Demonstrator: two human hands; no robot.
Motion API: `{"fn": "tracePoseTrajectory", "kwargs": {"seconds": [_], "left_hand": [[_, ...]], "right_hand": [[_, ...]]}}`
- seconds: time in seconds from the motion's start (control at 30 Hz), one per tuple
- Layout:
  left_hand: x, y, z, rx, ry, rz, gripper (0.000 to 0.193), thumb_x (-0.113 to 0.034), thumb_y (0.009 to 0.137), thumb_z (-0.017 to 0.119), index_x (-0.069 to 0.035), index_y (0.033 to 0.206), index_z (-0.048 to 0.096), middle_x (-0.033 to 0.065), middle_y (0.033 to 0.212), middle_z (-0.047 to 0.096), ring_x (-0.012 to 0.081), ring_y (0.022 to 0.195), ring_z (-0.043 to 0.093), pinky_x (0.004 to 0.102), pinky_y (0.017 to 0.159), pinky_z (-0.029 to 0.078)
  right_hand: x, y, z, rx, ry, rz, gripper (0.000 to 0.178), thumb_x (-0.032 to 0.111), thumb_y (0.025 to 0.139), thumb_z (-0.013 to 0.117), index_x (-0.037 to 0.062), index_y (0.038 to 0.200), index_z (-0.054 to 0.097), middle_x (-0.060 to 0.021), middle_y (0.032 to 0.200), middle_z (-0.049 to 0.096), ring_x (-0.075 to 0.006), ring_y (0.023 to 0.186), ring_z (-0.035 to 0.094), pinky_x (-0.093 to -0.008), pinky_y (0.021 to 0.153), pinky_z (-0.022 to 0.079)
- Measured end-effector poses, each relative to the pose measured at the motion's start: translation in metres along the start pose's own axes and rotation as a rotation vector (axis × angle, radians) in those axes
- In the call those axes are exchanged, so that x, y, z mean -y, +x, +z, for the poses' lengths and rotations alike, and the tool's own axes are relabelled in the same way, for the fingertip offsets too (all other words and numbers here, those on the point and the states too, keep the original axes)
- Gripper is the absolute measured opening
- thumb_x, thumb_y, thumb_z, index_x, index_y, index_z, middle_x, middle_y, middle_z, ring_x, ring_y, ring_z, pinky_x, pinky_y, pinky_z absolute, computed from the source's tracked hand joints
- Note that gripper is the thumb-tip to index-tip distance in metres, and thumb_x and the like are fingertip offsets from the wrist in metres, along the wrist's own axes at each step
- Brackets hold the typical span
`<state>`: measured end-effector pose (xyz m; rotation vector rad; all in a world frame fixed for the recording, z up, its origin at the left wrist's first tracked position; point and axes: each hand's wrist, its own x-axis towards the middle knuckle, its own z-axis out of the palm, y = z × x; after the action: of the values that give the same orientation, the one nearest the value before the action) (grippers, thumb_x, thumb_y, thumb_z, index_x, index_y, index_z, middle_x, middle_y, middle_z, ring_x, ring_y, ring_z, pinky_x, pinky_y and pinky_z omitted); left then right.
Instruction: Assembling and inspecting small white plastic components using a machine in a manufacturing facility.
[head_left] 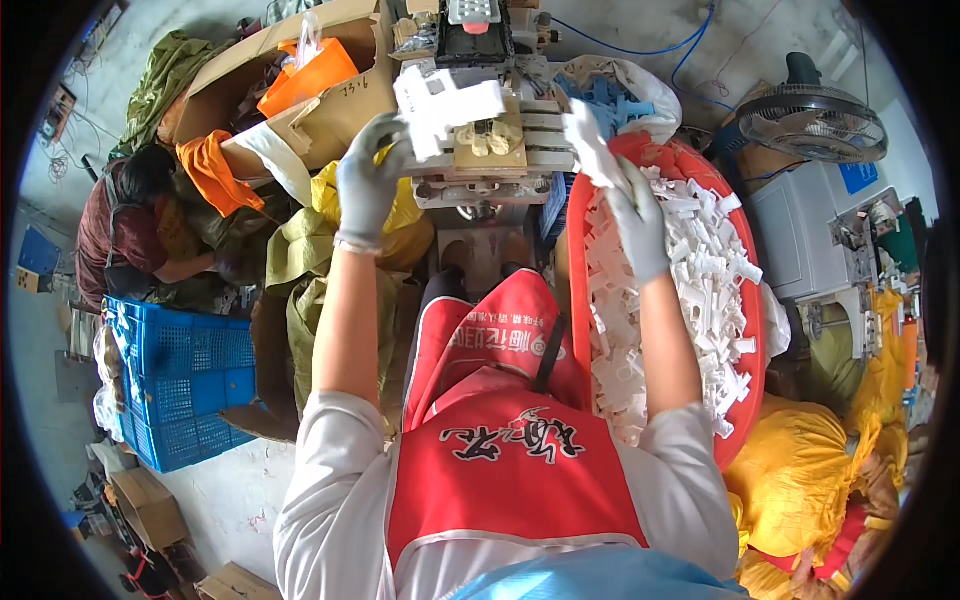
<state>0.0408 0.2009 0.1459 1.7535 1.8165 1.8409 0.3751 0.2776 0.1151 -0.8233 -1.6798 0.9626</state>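
My left hand (366, 190), in a pale grey glove, is closed on the edge of a bulky white moulded plastic piece (447, 105). That piece is held up at the left front of a machine's work table (548, 132). On this table sits a tan block (491, 146) with a pale shaped form on it. My right hand (640, 222), gloved too, grips a longer white plastic piece (590, 146) above the far end of a red tub. The machine's dark head (474, 45) is above and behind the block.
The red tub (748, 260) on my right holds many white plastic pieces (690, 270). Beside it are a fan (815, 122) and a yellow sack (800, 470). At left stand a cardboard box (340, 125) and blue crates (185, 385); another person (135, 225) bends over sacks there.
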Motion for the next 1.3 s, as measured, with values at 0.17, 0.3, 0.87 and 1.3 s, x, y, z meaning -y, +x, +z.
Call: {"fn": "tracePoseTrajectory", "kwargs": {"seconds": [0.17,0.3,0.87,1.3], "left_hand": [[0.033,-0.072,-0.062,-0.119,0.161,-0.144,0.016,-0.012,0.088,0.066,-0.003,0.101,0.063,0.0103,0.108,0.068,0.017,0.087,0.068,0.0275,0.077,0.052],[0.051,-0.151,-0.111,-0.182,0.155,-0.335,0.019,-0.013,0.088,0.066,-0.004,0.105,0.063,0.0108,0.108,0.068,0.0127,0.087,0.066,0.0262,0.076,0.052],[0.091,-0.35,-0.197,-0.152,0.59,-0.91,0.032,-0.02,0.091,0.059,-0.002,0.117,0.062,0.0173,0.11,0.066,0.0279,0.098,0.063,0.036,0.087,0.048],[0.097,-0.306,-0.12,0.283,0.427,-0.67,0.024,-0.018,0.091,0.058,-0.004,0.108,0.067,0.0155,0.102,0.069,0.0288,0.09,0.067,0.0364,0.079,0.051]], "right_hand": [[0.012,0.065,0.051,0.193,-0.468,-0.424,0.041,0.01,0.085,0.063,0.011,0.126,0.056,-0.012,0.115,0.06,-0.0307,0.107,0.056,-0.0389,0.095,0.044],[0.018,0.078,0.069,0.35,-0.611,-0.518,0.043,0.01,0.083,0.062,0.0147,0.126,0.057,-0.0116,0.115,0.06,-0.0333,0.107,0.056,-0.0413,0.094,0.044],[-0.065,-0.07,-0.061,0.103,-0.657,-0.118,0.037,0.017,0.095,0.05,-0.0013,0.127,0.053,-0.0195,0.127,0.055,-0.0345,0.12,0.05,-0.0408,0.104,0.037],[-0.132,-0.214,-0.113,0.616,-1.013,0.777,0.043,0.031,0.087,0.057,0.0122,0.126,0.056,-0.0197,0.12,0.06,-0.0379,0.109,0.057,-0.0422,0.092,0.046]]}}
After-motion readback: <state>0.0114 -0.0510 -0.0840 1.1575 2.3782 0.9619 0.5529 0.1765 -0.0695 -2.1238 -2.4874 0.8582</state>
